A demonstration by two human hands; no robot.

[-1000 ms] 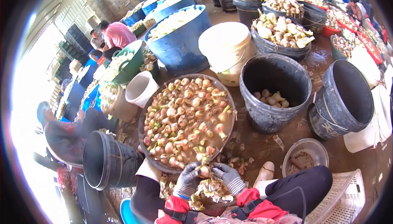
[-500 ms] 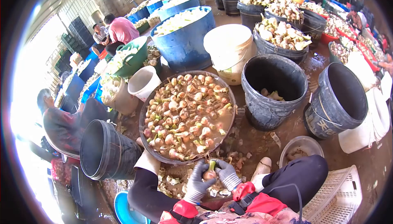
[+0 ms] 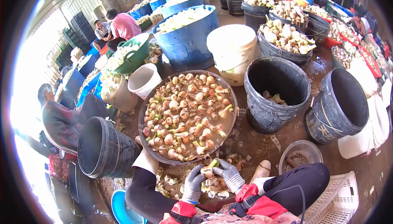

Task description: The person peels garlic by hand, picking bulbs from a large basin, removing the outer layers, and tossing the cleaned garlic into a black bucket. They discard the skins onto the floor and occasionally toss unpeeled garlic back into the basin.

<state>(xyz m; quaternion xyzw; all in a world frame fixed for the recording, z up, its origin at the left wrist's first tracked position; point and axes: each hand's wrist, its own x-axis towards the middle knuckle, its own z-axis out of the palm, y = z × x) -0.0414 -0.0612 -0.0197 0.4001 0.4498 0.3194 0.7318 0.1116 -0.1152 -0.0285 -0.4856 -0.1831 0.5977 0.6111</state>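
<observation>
My left hand (image 3: pixel 193 184) and my right hand (image 3: pixel 229 175), both in grey striped gloves, are closed around one garlic bulb (image 3: pixel 207 171). Its short green stem tilts up to the right, toward my right fingers. Part of the bulb is hidden by the gloves. Just beyond my hands stands a wide round tub (image 3: pixel 236 113) of muddy water, in which many brownish garlic bulbs (image 3: pixel 180 105) with cut stems float. Peeled skins (image 3: pixel 172 180) litter the wet floor below my hands.
Black buckets stand at the left (image 3: pixel 107 148) and right (image 3: pixel 278 95), the right one with some bulbs inside. A metal bowl (image 3: pixel 317 152) sits by my right foot, a white crate (image 3: pixel 339 195) beside my leg. Blue tubs (image 3: pixel 186 46) and several seated people are farther back.
The garlic bulb has turned in my hands: its stem was upright and now leans to the right. My hands have shifted slightly.
</observation>
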